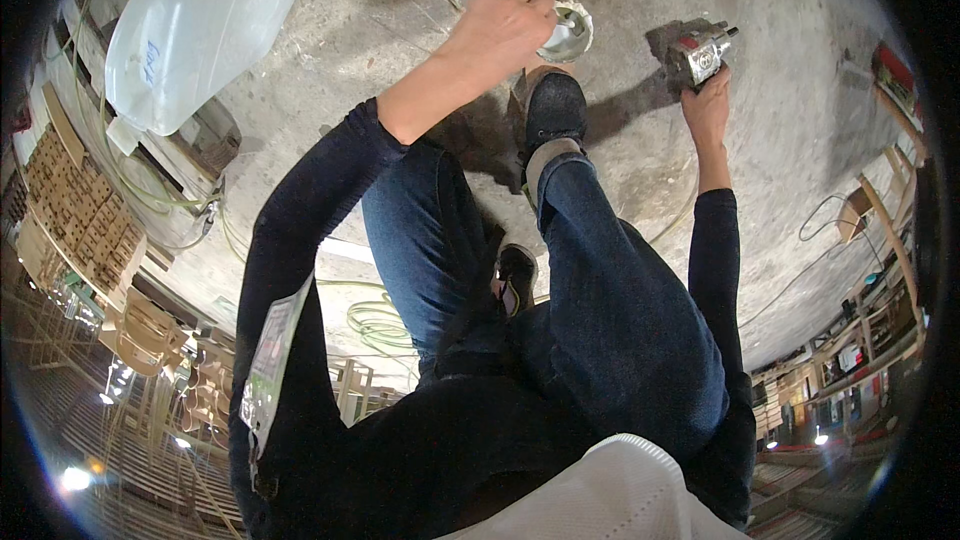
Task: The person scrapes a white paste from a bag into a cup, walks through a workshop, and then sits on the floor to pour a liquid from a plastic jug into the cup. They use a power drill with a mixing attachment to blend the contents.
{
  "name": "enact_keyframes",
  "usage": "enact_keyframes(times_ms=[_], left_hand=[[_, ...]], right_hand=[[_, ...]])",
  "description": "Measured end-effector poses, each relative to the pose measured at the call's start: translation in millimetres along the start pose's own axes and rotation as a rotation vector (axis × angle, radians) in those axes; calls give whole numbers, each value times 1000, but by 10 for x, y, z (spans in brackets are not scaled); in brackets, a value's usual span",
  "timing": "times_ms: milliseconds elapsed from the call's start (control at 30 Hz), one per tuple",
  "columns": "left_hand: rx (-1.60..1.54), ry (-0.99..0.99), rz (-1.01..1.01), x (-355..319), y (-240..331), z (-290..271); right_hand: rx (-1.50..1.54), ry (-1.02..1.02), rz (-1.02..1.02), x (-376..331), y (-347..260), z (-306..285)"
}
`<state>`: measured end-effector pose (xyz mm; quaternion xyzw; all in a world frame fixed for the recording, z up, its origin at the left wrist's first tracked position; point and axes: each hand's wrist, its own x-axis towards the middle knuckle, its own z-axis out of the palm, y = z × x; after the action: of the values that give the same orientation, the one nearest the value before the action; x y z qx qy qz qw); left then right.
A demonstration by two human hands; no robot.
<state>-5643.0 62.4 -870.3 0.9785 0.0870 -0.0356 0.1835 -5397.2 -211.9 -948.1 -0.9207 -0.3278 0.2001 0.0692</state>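
My left hand (512, 22) is curled at the left edge of a small round dish (574, 35). Its fingertips are hidden, so what they pinch cannot be made out. Pale material shows inside the dish, which is just beyond the toe of my dark shoe (556, 105). To the right, my right hand (708, 100) is closed around a compact silver-and-red power tool (702, 55). The tool's dark tip points up and to the right, away from the dish.
A large translucent plastic container (205, 30) rests at the far left. Pale hoses (375, 318) coil on the concrete floor (800, 90). Stacked wooden pieces (85, 210) stand along the left, and cluttered shelves (860, 340) line the right.
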Motion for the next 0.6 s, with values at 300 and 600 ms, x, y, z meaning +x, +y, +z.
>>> enact_keyframes(times_ms=[300, 600], left_hand=[[24, -288, -154, -167, 440, 11], [-2376, -294, -935, -305, 345, 206]], right_hand=[[-42, 52, 162, -61, -318, -265], [473, -204, -73, -881, -725, -1055]])
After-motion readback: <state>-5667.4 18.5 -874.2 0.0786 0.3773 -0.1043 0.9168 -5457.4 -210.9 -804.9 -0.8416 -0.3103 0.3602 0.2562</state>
